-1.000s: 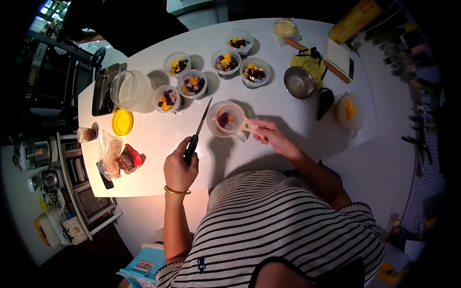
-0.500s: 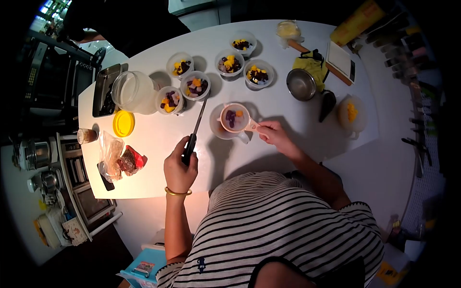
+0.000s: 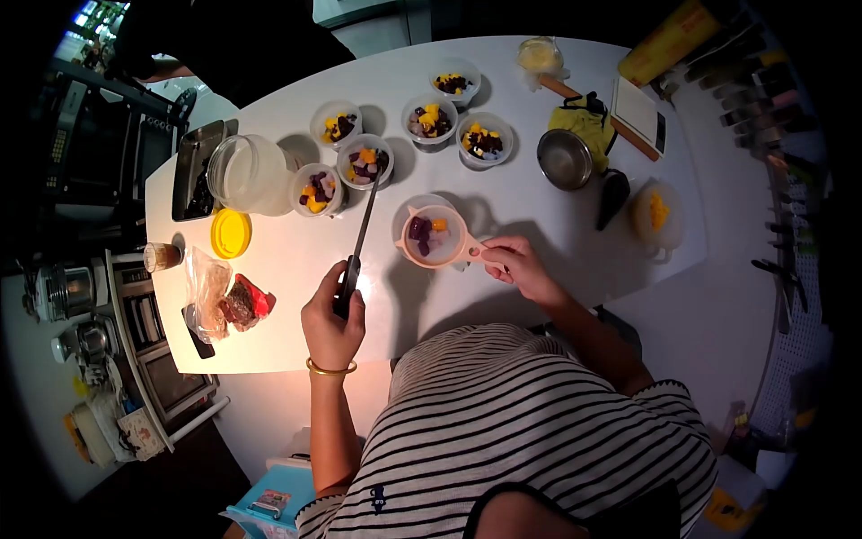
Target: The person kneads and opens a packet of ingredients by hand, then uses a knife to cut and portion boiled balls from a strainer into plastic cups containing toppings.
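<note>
My left hand [image 3: 334,319] is closed round the black handle of a long thin metal tool [image 3: 365,225]; its tip reaches the near side of a filled cup [image 3: 366,163], and whether they touch I cannot tell. Between the thumb and fingers of my right hand [image 3: 519,268] is the handle of a pink strainer [image 3: 462,237]. Purple, orange and pale pieces [image 3: 426,232] lie in the strainer. Partly hidden beneath it is a clear cup [image 3: 415,205].
Several clear cups [image 3: 429,120] hold yellow and dark pieces. At left are a large clear jar [image 3: 247,175], a yellow lid [image 3: 231,234], a dark tray [image 3: 193,180] and bags [image 3: 206,292]. A metal bowl [image 3: 566,160] and scale [image 3: 637,117] are at right. Across the table stands another person [image 3: 242,45].
My right hand has raised the strainer towards me and slightly left, so it looks larger and covers more of the clear cup. My left hand has shifted slightly left and down with the thin tool.
</note>
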A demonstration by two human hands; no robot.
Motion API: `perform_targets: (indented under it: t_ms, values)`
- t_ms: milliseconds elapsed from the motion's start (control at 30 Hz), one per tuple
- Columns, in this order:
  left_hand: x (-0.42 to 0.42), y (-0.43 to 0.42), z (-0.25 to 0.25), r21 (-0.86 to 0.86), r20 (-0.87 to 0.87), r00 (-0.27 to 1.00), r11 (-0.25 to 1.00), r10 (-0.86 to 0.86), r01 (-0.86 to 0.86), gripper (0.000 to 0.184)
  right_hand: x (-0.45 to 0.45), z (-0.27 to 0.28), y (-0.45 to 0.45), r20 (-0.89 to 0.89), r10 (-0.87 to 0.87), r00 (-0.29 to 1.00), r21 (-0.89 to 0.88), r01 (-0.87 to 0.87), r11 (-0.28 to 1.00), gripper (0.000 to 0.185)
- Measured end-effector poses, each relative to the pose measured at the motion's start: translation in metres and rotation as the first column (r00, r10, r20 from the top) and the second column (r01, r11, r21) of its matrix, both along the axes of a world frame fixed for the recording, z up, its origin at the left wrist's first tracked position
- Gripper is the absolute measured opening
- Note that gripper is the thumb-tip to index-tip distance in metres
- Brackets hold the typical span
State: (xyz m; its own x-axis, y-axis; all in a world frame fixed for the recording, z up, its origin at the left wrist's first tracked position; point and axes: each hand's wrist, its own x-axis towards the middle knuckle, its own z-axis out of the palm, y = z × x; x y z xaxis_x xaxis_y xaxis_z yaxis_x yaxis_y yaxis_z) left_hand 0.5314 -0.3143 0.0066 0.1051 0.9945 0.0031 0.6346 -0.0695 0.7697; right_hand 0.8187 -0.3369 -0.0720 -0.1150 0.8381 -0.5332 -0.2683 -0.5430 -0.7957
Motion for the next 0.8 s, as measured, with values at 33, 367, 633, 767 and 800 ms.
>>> perform_targets:
  t_ms: [33, 367, 633, 767, 800]
  values:
    - [-0.001, -0.001, -0.002, -0.005, -0.001, 1.0, 1.0, 0.0, 0.0, 0.038, -0.001, 0.003, -0.001, -0.032, -0.013, 0.999, 0.027, 0.013, 1.0, 0.019]
    - [0.002, 0.004, -0.006, -0.003, 0.078, 0.997, 1.0, 0.029, -0.028, 0.037, -0.008, -0.012, 0.003, -0.025, 0.001, 1.0, -0.048, -0.003, 0.999, 0.015]
    - [0.004, 0.01, -0.026, -0.052, 0.101, 0.985, 0.99, 0.138, -0.134, 0.038, -0.003, -0.035, 0.01, 0.018, 0.012, 1.0, -0.06, -0.01, 0.998, 0.016]
    - [0.008, 0.011, -0.028, -0.149, 0.044, 0.984, 0.975, 0.174, -0.166, 0.033, 0.001, -0.053, 0.013, 0.055, -0.002, 0.998, -0.012, 0.003, 1.0, 0.014]
    - [0.01, 0.013, -0.029, -0.144, 0.06, 0.987, 0.979, 0.152, -0.142, 0.032, 0.002, -0.056, 0.015, 0.071, -0.001, 0.997, -0.026, 0.002, 1.0, 0.014]
